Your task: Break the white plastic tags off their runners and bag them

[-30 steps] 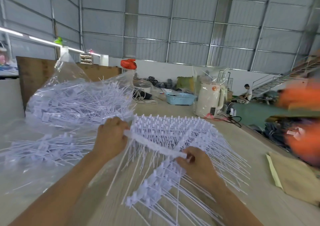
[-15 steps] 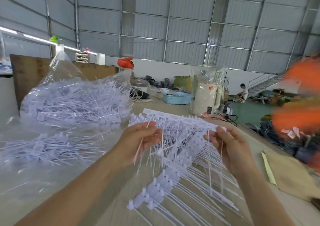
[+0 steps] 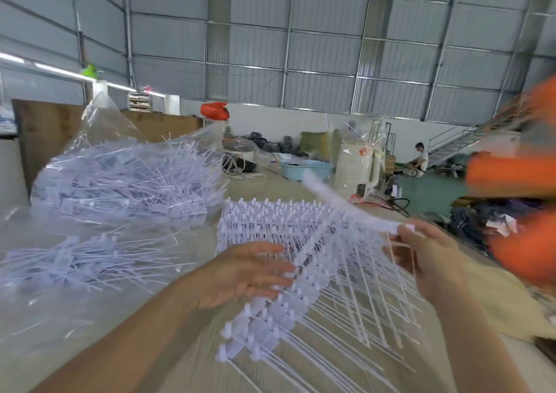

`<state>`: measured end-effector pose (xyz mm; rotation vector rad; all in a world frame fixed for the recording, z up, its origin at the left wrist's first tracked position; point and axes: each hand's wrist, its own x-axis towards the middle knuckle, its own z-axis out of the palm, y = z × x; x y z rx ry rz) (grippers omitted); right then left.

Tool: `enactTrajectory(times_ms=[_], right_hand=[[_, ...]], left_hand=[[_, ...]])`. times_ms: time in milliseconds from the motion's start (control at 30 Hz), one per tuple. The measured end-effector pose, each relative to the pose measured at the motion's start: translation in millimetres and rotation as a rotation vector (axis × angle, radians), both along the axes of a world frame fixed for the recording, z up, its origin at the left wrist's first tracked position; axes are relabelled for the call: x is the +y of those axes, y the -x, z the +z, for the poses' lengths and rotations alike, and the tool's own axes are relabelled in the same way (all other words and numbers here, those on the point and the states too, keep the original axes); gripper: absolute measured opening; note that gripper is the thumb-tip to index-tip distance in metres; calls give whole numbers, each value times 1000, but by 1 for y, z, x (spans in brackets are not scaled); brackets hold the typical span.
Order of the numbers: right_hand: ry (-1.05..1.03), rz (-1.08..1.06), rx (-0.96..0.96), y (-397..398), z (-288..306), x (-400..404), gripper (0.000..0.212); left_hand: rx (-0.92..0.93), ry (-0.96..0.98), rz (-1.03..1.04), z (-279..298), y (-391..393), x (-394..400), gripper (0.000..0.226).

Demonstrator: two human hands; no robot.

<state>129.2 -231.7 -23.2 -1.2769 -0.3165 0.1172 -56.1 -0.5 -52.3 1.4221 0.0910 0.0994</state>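
Right hand [image 3: 427, 260] pinches a bare runner [image 3: 346, 204]; left hand [image 3: 252, 272] lies flat on unbroken tags [image 3: 270, 311]; bag [image 3: 120, 179] partly filled.

On the bench [image 3: 186, 359], a stack of tag runners [image 3: 301, 257] is spread in the middle, between the left hand [image 3: 240, 272] and the right hand [image 3: 427, 257]. To its left, two filled bags [image 3: 120, 182] are laid. Behind, a basket [image 3: 304, 168] is set, with a jug [image 3: 355, 167] just to its right.
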Motion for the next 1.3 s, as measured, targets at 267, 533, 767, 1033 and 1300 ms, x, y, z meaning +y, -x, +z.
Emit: enactTrajectory(times_ms=[267,533,767,1033,1300], right_hand=[[382,-50,-11,-9,-15,5,9],[973,-298,-652,14,-18,27,34],[975,632,-978,49,0,79,21],[700,443,-908,55,-20,93,20],[771,519,-861,56,-28,97,27]], left_hand=[[-27,111,330,2,-15,-10,48],[-72,-302,541,-15,-23,-25,12],[-170,-432,623,-14,-19,-22,20],[-161,-216,583,-16,-25,-20,29],[-119,-510,636,-13,-27,-28,29]])
